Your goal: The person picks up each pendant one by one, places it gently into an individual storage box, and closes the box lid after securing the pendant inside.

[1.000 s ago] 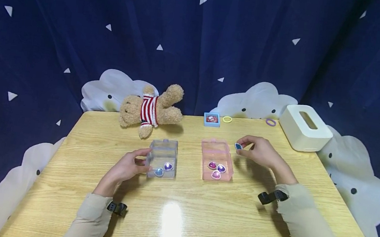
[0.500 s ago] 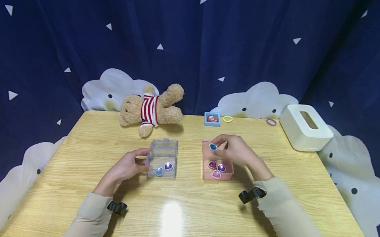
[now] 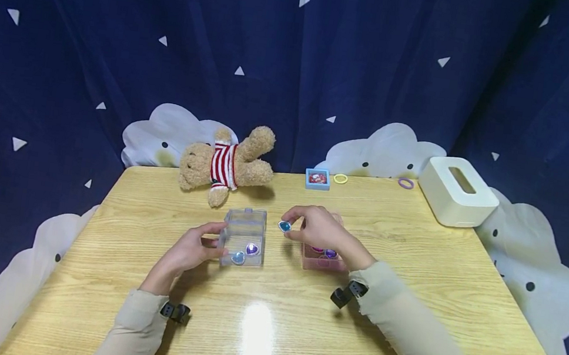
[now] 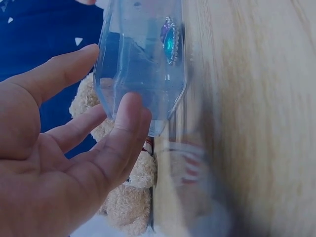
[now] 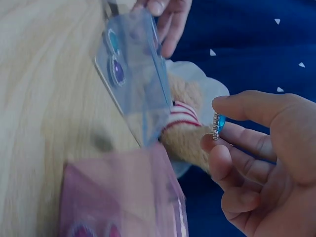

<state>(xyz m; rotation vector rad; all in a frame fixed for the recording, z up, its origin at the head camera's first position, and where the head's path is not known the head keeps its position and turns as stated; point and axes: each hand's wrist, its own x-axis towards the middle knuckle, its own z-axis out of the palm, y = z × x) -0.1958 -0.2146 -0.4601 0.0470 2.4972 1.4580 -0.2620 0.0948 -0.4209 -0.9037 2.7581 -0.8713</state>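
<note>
In the head view my right hand point(image 3: 318, 229) pinches a teal-blue heart-shaped gem point(image 3: 285, 225) with a silvery beaded edge, between thumb and fingertips. The hand is above the table, between two boxes, partly covering the pink clear box point(image 3: 308, 263) and the gems in it. My left hand point(image 3: 193, 249) touches the left side of the clear bluish box point(image 3: 246, 229), fingers extended, as the left wrist view also shows. That box stands with its lid back; inside lie a light-blue gem point(image 3: 238, 257) and a purple gem point(image 3: 252, 249).
A teddy bear point(image 3: 250, 172) in a striped shirt lies at the back left. Behind the boxes are a small blue framed square point(image 3: 317, 179), a yellow ring point(image 3: 340, 178) and a purple ring point(image 3: 406, 183). A white tissue box point(image 3: 455, 192) stands back right.
My right hand has carried the teal-blue gem leftward, from right of the pink box, across it, to the gap between the boxes. My left hand has stayed at the bluish box.
</note>
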